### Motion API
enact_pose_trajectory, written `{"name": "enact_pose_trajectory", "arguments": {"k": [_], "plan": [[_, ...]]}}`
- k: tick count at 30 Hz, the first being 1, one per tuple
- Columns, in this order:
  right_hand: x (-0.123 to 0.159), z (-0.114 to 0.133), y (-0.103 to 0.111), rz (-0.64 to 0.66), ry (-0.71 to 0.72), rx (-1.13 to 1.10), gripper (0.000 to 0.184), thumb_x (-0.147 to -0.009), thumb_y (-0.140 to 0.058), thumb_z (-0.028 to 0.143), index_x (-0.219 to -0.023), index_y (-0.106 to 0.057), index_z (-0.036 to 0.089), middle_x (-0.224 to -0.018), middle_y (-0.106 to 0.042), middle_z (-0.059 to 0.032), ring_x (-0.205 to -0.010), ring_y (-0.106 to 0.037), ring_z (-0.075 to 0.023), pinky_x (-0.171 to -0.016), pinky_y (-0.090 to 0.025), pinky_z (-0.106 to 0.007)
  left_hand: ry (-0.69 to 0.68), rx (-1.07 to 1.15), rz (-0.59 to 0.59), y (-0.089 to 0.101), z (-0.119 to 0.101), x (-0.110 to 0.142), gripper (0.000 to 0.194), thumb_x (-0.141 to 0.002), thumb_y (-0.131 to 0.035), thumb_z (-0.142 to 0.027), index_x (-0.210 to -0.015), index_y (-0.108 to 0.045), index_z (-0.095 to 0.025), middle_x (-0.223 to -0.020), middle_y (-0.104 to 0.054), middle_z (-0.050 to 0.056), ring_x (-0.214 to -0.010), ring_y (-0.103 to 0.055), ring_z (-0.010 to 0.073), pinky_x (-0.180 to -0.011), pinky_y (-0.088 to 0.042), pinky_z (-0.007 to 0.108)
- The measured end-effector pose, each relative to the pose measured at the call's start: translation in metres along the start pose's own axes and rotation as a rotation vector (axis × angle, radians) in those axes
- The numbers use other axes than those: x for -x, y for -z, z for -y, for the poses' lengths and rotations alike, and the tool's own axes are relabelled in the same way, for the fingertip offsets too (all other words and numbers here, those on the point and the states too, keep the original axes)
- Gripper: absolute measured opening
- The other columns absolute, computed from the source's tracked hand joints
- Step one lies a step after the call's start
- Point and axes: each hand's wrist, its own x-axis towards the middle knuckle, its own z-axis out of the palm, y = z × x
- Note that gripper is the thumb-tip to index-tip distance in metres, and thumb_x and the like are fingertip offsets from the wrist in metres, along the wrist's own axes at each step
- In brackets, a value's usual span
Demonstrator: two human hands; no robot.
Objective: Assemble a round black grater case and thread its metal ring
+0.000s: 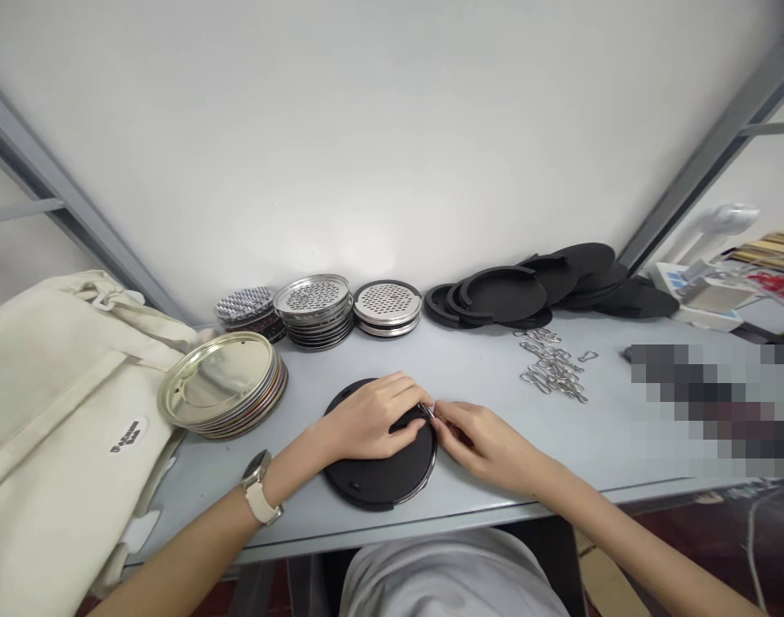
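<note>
A round black disc (379,471) with a metal rim along its right side lies flat near the table's front edge. My left hand (372,416), a watch on its wrist, rests across the top of it, thumb and fingers closing on its right edge. At that edge my right hand (485,441) pinches a small silver carabiner (428,412), partly hidden by the fingertips of both hands. Whether the carabiner passes through the disc cannot be seen. To the right lies a loose pile of silver carabiners (555,370).
Along the wall stand stacks of perforated metal discs (314,296) and overlapping black discs (507,296). Gold-coloured round lids (221,377) are stacked at left, beside a cream canvas bag (63,403). A white device (713,287) stands far right; a blurred-out patch (719,411) covers the right.
</note>
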Motion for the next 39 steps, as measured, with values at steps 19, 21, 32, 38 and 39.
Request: {"name": "enact_pose_trajectory", "arguments": {"k": [19,21,32,38,39], "plan": [[0.0008,-0.0012,-0.0029,0.001,0.041,0.117,0.015,-0.092,-0.035,0.021,-0.078,-0.039,0.021,-0.068,-0.05,0.0002,-0.058,-0.045,-0.0132,-0.058,-0.034,-0.026,0.008,0.015,-0.001,0.0004,-0.0001,0.0002,0.018,-0.085,-0.048,-0.016,-0.103,-0.052,-0.016,-0.094,-0.06,0.007,-0.09,-0.055,0.0189,-0.084,-0.044,0.031],[0.0009,-0.0014,-0.0033,-0.007,0.045,0.119,0.016,-0.093,-0.036,0.021,-0.077,-0.04,0.021,-0.067,-0.049,0.0002,-0.058,-0.044,-0.0132,-0.058,-0.034,-0.026,0.01,-0.008,0.001,0.0004,-0.0003,-0.0002,0.018,-0.085,-0.048,-0.016,-0.103,-0.052,-0.016,-0.094,-0.059,0.007,-0.091,-0.054,0.0198,-0.084,-0.043,0.031],[-0.0002,-0.0014,-0.0027,0.009,0.047,0.11,0.017,-0.094,-0.034,0.023,-0.078,-0.039,0.021,-0.067,-0.047,0.001,-0.059,-0.043,-0.0128,-0.058,-0.032,-0.026,-0.021,-0.036,0.008,-0.0007,0.0022,-0.0001,0.016,-0.086,-0.046,-0.017,-0.1,-0.054,-0.015,-0.091,-0.057,0.007,-0.089,-0.052,0.02,-0.084,-0.044,0.032],[-0.0006,-0.0016,-0.0032,0.009,0.045,0.122,0.017,-0.094,-0.034,0.023,-0.078,-0.038,0.021,-0.067,-0.047,0.0008,-0.059,-0.043,-0.013,-0.059,-0.032,-0.026,-0.034,-0.022,0.01,-0.0005,0.0032,0.0,0.018,-0.086,-0.046,-0.016,-0.102,-0.056,-0.015,-0.093,-0.059,0.007,-0.09,-0.053,0.0197,-0.085,-0.044,0.032],[-0.0007,-0.0016,-0.0033,0.007,0.043,0.127,0.017,-0.094,-0.034,0.023,-0.078,-0.038,0.021,-0.067,-0.047,0.0009,-0.059,-0.043,-0.0131,-0.058,-0.032,-0.026,-0.034,-0.023,0.009,-0.0004,0.0031,0.0001,0.018,-0.086,-0.046,-0.016,-0.102,-0.056,-0.015,-0.093,-0.059,0.007,-0.09,-0.053,0.0196,-0.085,-0.044,0.032]]}}
